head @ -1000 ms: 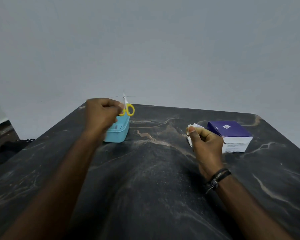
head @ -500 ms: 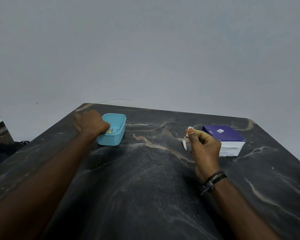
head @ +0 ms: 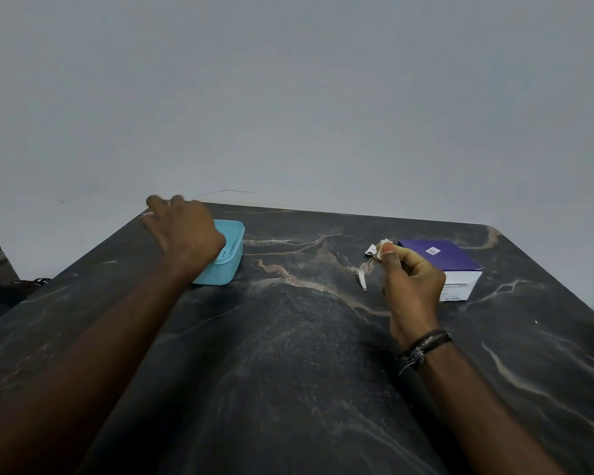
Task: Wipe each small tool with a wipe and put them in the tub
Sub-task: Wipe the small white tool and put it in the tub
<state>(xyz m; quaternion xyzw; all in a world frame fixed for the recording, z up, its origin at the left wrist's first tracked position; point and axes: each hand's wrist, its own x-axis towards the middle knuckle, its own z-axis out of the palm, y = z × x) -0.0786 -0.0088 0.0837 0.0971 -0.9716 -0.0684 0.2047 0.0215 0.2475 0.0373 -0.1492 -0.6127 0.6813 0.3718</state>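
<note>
Nearby, purple box [head: 439,260] behind right hand [head: 414,282].

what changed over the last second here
The left hand held yellow-handled scissors above the tub a second ago; it has since let them go into the tub and now hangs over it, holding nothing. The scissors are hidden behind it now. The right hand still pinches the wipe, the nail clipper lies on the table beside it, and the purple box has stayed put.
</note>
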